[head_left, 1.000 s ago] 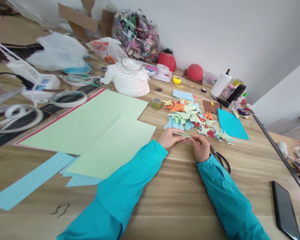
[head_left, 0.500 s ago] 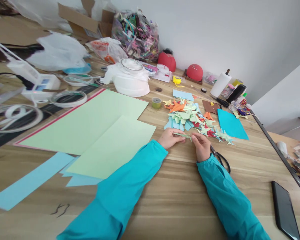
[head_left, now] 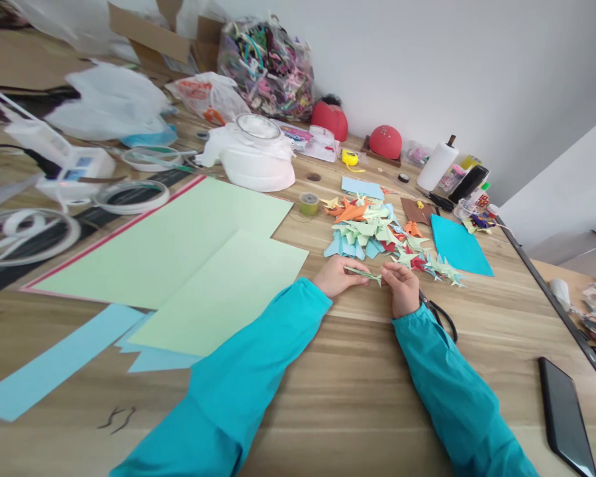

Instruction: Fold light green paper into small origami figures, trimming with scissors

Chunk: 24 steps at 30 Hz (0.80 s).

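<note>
Between the thumb and fingers of my left hand [head_left: 338, 276] is a small, thin piece of folded light green paper [head_left: 363, 272], with a flared end pointing right. My right hand [head_left: 402, 286] pinches at that right end; its fingertips partly hide the contact. Just beyond both hands lies a pile of folded paper pieces [head_left: 365, 230] in green, orange, blue and red, several of them star-like or pointed. Black-handled scissors [head_left: 442, 317] lie by my right wrist, their blades hidden behind the hand.
Large light green sheets [head_left: 218, 285] and a blue strip [head_left: 64, 361] lie left. A turquoise sheet [head_left: 461, 245] is right of the pile, a phone [head_left: 566, 414] at the near right. Behind stand a thread spool [head_left: 308, 204], a white bag-covered stack [head_left: 258, 162] and a yellow tape measure [head_left: 350, 158].
The right fingertips have shifted slightly right along the folded green paper, and its flared end shows more clearly. The left hand keeps its hold.
</note>
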Each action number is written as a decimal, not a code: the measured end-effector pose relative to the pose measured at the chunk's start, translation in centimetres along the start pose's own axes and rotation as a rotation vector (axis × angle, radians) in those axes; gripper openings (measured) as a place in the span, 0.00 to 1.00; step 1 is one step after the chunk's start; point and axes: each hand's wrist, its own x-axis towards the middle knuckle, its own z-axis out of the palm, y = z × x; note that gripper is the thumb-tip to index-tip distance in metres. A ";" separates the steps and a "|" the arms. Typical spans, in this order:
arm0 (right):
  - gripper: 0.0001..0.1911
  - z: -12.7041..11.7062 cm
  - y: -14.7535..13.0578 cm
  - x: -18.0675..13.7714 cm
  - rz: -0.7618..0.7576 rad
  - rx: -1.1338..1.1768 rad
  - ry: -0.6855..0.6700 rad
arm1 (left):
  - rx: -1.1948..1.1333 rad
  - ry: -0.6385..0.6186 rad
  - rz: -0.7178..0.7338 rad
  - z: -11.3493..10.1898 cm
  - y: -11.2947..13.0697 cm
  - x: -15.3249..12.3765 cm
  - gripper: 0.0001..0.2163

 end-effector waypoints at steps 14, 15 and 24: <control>0.13 0.4 -0.7 0.1 0.045 0.065 0.060 | -0.060 0.027 -0.048 0.1 0.2 -0.1 0.11; 0.13 0.4 -0.6 0.0 0.036 0.036 0.040 | -0.056 0.028 -0.047 0.1 0.3 -0.1 0.10; 0.13 0.2 -0.3 0.2 0.015 0.029 0.068 | -0.154 0.050 -0.103 0.3 0.5 -0.2 0.11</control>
